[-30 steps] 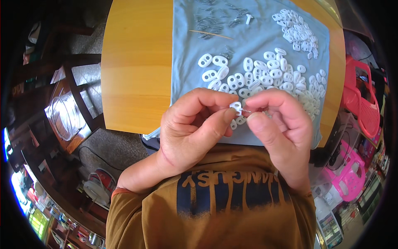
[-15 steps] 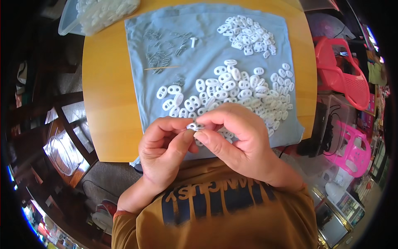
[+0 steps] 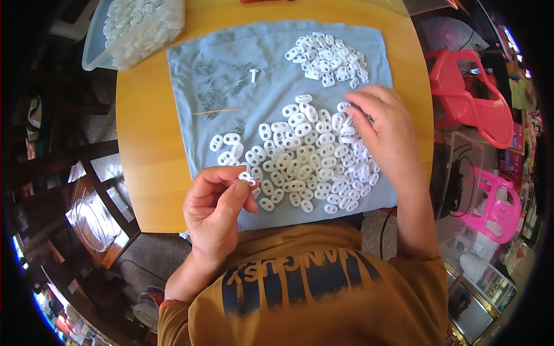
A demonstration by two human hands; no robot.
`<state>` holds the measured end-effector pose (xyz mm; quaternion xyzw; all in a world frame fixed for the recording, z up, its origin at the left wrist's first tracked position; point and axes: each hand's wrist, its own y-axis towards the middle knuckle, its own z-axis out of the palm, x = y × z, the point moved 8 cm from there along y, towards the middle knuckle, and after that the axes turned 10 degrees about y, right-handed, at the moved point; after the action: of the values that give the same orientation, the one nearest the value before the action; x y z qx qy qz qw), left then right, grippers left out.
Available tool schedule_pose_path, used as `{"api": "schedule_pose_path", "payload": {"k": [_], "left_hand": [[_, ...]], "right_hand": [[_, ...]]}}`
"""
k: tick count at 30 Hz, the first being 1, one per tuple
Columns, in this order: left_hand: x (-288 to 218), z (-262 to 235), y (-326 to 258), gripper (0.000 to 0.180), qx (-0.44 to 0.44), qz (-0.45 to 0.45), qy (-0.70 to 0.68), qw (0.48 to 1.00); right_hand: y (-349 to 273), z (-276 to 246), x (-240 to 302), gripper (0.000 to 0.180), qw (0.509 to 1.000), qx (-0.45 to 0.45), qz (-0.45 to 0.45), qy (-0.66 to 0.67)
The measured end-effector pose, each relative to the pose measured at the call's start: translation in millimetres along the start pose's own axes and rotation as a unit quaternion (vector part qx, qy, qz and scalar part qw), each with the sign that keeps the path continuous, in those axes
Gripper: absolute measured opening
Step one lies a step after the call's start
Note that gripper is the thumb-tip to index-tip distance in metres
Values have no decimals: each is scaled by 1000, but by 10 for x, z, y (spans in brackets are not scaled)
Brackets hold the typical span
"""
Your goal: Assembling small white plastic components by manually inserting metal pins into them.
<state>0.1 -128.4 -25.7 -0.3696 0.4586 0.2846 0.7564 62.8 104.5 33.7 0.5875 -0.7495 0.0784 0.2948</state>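
Observation:
In my left hand [image 3: 216,202], a small white plastic two-holed piece [image 3: 245,176] with a tiny metal spring at its side is pinched between thumb and fingers, above the cloth's near left part. Over the right side of the cloth, my right hand [image 3: 384,124] reaches out with thumb and forefinger apart. Their tips are at a white oval two-holed piece [image 3: 344,106], which lies where it was; whether they touch it is hard to tell. A wide spread of similar oval pieces [image 3: 303,153] covers the middle of the cloth.
A blue cloth [image 3: 259,46] lies on the yellow wooden table [image 3: 144,173]. Smaller white pieces [image 3: 329,57] are heaped at its far right. Small springs [image 3: 210,98], a thin wooden stick [image 3: 216,111] and a white T-shaped part [image 3: 253,75] lie left. A clear tub [image 3: 147,40] of white pieces stands far left.
My hands, together half a second ago, have parted. The right hand has moved up and right to the oval piece; the left keeps the small piece, slightly further left. The view has shifted a little.

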Motion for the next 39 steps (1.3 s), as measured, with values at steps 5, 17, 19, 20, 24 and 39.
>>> {"api": "schedule_pose_path", "payload": {"k": [5,17,19,20,24,39], "left_hand": [[15,60,29,17,12,0,-4,1000],[-146,196,92,26,53,20,-25,998],[-199,277,100,27,73,20,-28,997],[-219,321,98,26,77,9,-27,997],[-349,549,93,24,118,0,-31,992],[-504,911,87,28,73,17,-14,997]], "right_hand": [[27,41,-50,16,1000,19,-1,11],[-131,214,-8,21,778,17,262,570],[-156,250,192,20,645,14,226,730],[-178,247,263,20,627,30,226,745],[-249,177,383,20,590,24,224,776],[-129,-21,413,22,651,19,163,742]]}}
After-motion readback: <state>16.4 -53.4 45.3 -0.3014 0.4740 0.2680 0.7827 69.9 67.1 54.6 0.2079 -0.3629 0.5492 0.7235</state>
